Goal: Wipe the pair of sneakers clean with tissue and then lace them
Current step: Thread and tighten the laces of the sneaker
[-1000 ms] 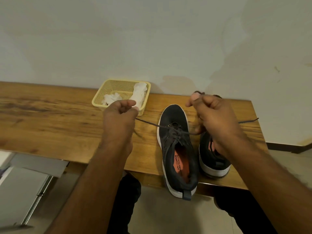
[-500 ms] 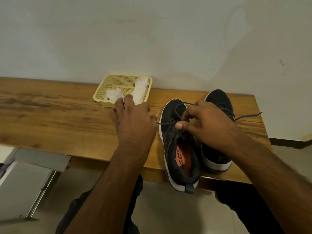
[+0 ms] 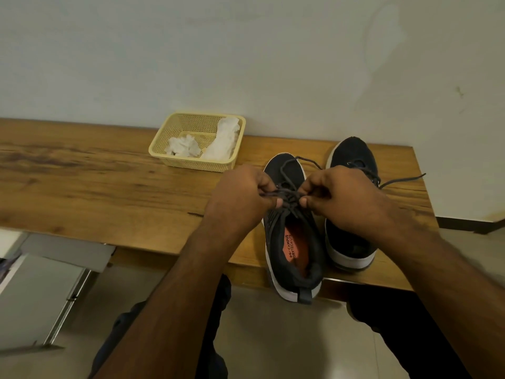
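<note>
Sneakers sit side by side on the wooden bench (image 3: pixel 82 187), wiping apparently done, while left hand (image 3: pixel 237 198) and right hand (image 3: pixel 344 198) pinch the lace (image 3: pixel 284 193) of the near sneaker (image 3: pixel 292 231), tying it; the far sneaker (image 3: pixel 352 160) looks untied.

Wooden table (image 3: pixel 95 184) against pale plaster wall (image 3: pixel 246 56); beige tiled floor (image 3: pixel 273 346) below table, grey cabinet (image 3: pixel 35 294) under its left end.

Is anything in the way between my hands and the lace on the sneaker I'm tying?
Nothing visible. The left hand and right hand both already pinch the lace over the near sneaker. The basket sits off to the left.
</note>
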